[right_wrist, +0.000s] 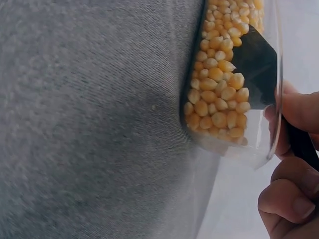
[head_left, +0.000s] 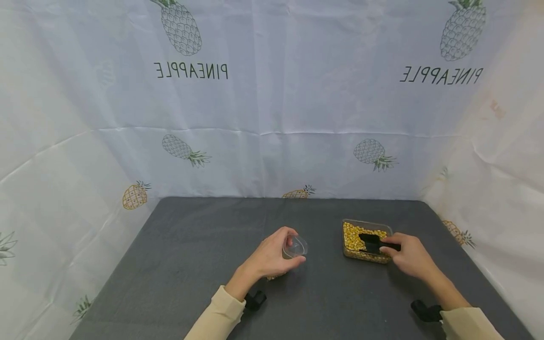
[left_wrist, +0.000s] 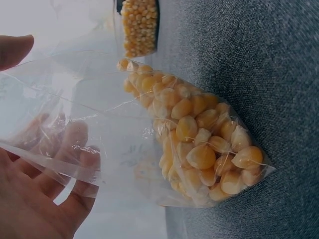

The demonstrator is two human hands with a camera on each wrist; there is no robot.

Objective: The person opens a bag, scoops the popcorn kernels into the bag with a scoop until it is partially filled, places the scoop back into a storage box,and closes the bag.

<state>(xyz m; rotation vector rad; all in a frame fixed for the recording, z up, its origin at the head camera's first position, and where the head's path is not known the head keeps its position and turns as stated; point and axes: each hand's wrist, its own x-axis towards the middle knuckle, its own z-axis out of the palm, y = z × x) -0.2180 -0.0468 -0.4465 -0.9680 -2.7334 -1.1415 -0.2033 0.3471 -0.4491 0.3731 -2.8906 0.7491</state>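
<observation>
My left hand (head_left: 269, 257) holds the upper part of a clear plastic bag (head_left: 299, 245), its fingers and thumb spread round the bag's open mouth. In the left wrist view, corn kernels (left_wrist: 199, 144) fill the bottom of the bag, which rests on the table. Over to the right, my right hand (head_left: 411, 255) grips the handle of a black scoop (head_left: 370, 240). The scoop's blade (right_wrist: 254, 62) lies in a clear rectangular container (head_left: 369, 223) of yellow corn kernels (right_wrist: 219, 94). Part of the blade is hidden by the kernels.
A dark grey table (head_left: 191, 264) carries the bag and the container, which stand some way apart. White curtains (head_left: 263, 94) printed with pineapples hang behind the table and along both sides.
</observation>
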